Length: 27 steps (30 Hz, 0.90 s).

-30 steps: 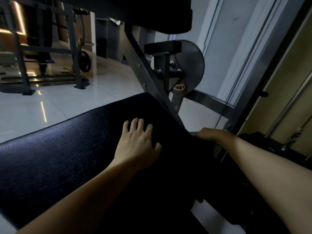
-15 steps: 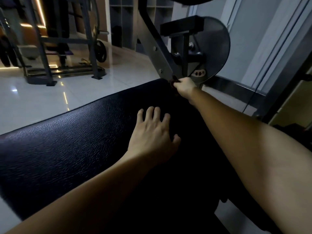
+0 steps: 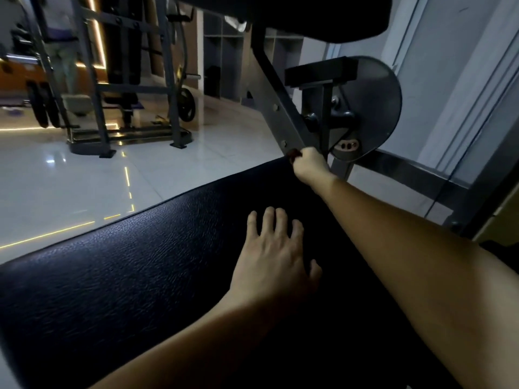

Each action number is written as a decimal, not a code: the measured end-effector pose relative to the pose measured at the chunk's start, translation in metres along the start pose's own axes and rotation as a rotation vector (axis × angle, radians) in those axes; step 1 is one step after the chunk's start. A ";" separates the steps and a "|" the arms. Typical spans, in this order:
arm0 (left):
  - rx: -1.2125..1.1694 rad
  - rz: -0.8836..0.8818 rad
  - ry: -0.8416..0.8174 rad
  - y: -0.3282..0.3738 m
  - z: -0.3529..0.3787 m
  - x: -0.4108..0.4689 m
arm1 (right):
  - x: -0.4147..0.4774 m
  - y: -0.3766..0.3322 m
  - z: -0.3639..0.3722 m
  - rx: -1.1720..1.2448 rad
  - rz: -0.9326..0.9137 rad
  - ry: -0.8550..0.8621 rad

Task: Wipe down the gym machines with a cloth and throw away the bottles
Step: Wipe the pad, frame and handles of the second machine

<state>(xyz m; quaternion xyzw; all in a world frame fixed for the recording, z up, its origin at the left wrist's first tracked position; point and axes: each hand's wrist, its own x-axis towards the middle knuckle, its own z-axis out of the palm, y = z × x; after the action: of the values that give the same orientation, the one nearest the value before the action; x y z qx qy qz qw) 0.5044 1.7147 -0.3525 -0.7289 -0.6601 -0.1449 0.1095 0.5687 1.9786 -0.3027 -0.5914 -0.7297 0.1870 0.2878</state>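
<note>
My left hand [image 3: 273, 259] lies flat, fingers spread, on the black padded seat [image 3: 126, 276] of a gym machine. My right hand [image 3: 310, 165] reaches to the far edge of the seat and grips a small dark reddish cloth [image 3: 294, 153], of which only a bit shows. The cloth is pressed against the foot of the slanted grey frame bar [image 3: 276, 108]. No bottle is in view.
A round grey disc [image 3: 373, 108] with a black bracket sits just behind my right hand. A black pad [image 3: 309, 15] hangs overhead. A low grey rail [image 3: 407, 175] runs right. Another rack [image 3: 98, 80] stands far left on the glossy tile floor [image 3: 70, 186].
My right hand came up from the seat's right side to the foot of the grey bar with the cloth, and has stayed there. My left hand stayed on the seat.
</note>
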 end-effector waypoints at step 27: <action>0.044 -0.009 0.077 0.000 0.008 0.000 | -0.021 -0.049 0.022 -0.241 -0.425 -0.074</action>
<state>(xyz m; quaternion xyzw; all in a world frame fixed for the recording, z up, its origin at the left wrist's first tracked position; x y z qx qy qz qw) 0.5053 1.7174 -0.3604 -0.7171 -0.6619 -0.1588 0.1499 0.5209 1.9488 -0.2935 -0.4475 -0.8648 0.0554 0.2210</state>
